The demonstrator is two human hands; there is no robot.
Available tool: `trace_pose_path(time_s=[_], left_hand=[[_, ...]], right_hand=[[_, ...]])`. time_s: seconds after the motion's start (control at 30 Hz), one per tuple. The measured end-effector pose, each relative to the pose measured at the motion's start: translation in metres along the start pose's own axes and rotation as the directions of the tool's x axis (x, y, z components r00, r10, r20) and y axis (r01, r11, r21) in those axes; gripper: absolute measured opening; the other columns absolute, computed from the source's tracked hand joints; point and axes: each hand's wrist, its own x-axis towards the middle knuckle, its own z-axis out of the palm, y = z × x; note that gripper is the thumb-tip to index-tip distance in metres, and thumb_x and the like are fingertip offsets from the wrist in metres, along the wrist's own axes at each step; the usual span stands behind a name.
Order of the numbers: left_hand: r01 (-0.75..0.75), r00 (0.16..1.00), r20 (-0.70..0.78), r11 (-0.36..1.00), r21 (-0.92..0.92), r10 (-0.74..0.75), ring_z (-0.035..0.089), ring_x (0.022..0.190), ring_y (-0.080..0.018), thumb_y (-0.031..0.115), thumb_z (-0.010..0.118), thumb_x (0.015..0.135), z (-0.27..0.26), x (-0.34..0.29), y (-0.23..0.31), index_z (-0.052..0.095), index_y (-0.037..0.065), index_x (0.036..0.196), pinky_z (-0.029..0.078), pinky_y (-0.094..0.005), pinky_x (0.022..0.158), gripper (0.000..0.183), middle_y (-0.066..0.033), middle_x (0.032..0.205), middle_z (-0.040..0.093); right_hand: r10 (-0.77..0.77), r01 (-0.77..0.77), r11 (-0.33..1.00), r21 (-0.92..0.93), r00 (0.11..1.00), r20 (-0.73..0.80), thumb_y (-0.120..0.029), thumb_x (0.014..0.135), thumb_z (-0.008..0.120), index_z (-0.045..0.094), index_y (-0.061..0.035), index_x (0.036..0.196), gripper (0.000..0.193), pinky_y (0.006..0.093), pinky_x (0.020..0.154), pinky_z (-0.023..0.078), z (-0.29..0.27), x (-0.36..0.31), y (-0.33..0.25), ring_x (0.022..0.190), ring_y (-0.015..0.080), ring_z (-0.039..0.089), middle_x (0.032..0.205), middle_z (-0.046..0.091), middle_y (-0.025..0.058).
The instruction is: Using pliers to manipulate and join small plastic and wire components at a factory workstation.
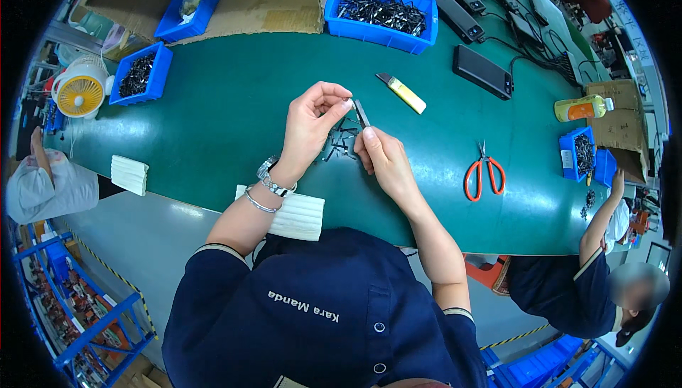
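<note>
My left hand (317, 118) is closed in a pinch over the green table (241, 97), with only a small pale bit showing at its fingertips. Too little of that bit is visible to name it. Close beside it, my right hand (384, 161) grips a slim grey metal tool (361, 113) whose tip points up at the left fingertips. Whether tool and bit touch, I cannot tell. Beneath and between both hands lie several small black and silver strips (339, 145). A yellow-handled utility knife (403, 94) rests beyond my right hand, and red-handled snips (484, 173) lie to its right.
Blue bins of black parts stand at the far middle (383, 15) and left (142, 73). Black power banks (483, 72) with cables occupy the far right. A fan (79, 93) sits left. White ribbed pads (297, 217) lie at the near edge. A co-worker (568, 288) sits right.
</note>
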Motion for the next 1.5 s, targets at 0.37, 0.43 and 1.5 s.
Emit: trace_pose_path(time_s=[0.37,0.43,1.5], left_hand=[[-0.06,0.997,-0.046,0.996,0.072,0.064,0.057,0.073,-0.0044,0.002,0.067,0.085,0.003,-0.003,-0.005,0.063,0.001,0.095,0.046,-0.0192,0.066,0.01,-0.0016,0.085,0.065],[-0.051,0.998,-0.038,0.996,0.078,0.055,0.057,0.076,-0.0042,0.0,0.065,0.086,0.002,-0.004,-0.006,0.062,0.001,0.096,0.047,-0.0181,0.069,0.011,-0.0016,0.087,0.064],[0.161,0.981,0.15,0.955,-0.25,-0.126,0.059,0.093,-0.0097,0.01,0.06,0.092,0.01,-0.009,-0.005,0.059,0.001,0.107,0.047,-0.0231,0.083,0.017,-0.0044,0.098,0.062]], right_hand=[[-0.092,0.076,0.969,-0.235,0.994,-0.057,-0.034,0.1,0.038,0.055,-0.0005,0.077,0.044,0.045,0.058,0.042,0.001,0.002,0.003,0.064,0.0385,0.058,0.065,0.057,0.0188],[-0.104,0.081,0.96,-0.269,0.992,-0.071,-0.034,0.1,0.038,0.054,-0.0007,0.078,0.043,0.0469,0.059,0.042,0.002,0.001,0.001,0.066,0.0404,0.059,0.066,0.058,0.0197],[-0.077,0.107,0.971,0.212,0.986,-0.148,-0.011,0.087,0.06,0.055,-0.0024,0.085,0.011,0.0233,0.053,0.034,0.0,0.0,0.0,0.059,0.0051,0.042,0.063,0.048,-0.0033]])
